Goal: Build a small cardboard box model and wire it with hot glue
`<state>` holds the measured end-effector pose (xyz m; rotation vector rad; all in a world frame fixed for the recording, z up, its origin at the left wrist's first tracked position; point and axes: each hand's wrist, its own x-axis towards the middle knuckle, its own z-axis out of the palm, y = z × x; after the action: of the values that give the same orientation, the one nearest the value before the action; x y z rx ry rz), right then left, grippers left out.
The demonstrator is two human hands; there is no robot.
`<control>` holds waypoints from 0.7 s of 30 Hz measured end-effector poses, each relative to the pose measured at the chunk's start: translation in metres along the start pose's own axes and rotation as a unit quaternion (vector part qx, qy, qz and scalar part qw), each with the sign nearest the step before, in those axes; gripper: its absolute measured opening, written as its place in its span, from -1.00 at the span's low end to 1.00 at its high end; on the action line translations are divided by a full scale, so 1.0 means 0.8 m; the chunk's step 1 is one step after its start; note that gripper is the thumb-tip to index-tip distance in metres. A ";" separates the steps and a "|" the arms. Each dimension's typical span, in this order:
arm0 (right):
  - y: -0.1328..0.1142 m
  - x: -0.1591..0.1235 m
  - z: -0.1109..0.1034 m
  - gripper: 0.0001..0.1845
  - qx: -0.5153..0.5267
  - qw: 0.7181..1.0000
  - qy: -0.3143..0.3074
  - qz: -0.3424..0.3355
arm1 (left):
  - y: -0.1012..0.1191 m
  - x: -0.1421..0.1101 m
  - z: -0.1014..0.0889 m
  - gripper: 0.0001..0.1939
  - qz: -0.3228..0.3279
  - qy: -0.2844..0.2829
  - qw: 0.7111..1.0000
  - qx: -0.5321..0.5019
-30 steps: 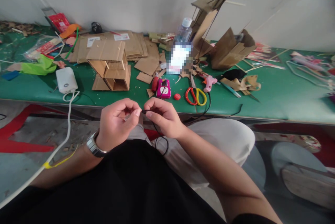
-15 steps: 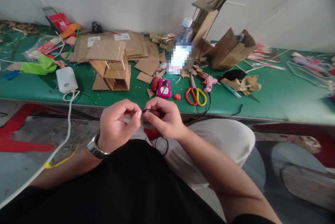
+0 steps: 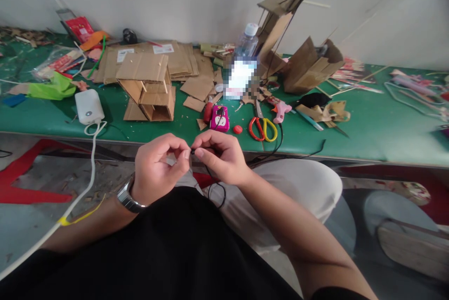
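Over my lap, just in front of the table edge, my left hand point(image 3: 159, 167) and my right hand point(image 3: 222, 157) meet fingertip to fingertip. Both pinch a thin black cord point(image 3: 216, 182), whose small dark end shows between them. From my right hand the cord hangs down in a loop over my trousers. Beyond my hands on the table lie a magenta box with a white face pattern point(image 3: 219, 119), a red bottle cap point(image 3: 237, 129) and scissors point(image 3: 263, 128) with one red and one yellow handle. How the cord is joined at the fingertips is too small to make out.
A cardboard shelf model point(image 3: 149, 87) stands on the green table point(image 3: 379, 136). A white power bank point(image 3: 89, 106) with a long white cable sits at the left. Beyond the scissors are a pink glue gun point(image 3: 281, 110), a plastic bottle point(image 3: 247, 40) and a cardboard box point(image 3: 312, 66).
My right thumb and fingers have shifted slightly on the cord, and the dark piece between the fingertips has tipped a little lower. Everything on the table stays put.
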<state>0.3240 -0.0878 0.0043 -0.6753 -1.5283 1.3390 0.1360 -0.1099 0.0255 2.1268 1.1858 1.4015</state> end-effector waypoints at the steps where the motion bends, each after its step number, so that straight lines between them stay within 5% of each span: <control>1: 0.000 0.000 0.000 -0.64 0.009 1.000 -0.004 0.003 | 0.000 0.000 0.000 -0.88 0.001 -0.001 1.000 -0.001; 21: -0.002 0.002 0.004 -0.59 0.035 0.998 0.037 0.039 | -0.012 -0.005 0.000 -0.95 -0.015 0.004 0.996 -0.090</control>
<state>0.3209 -0.0880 0.0062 -0.7386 -1.4009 1.4041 0.1306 -0.1074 0.0167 1.9730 1.0471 1.4474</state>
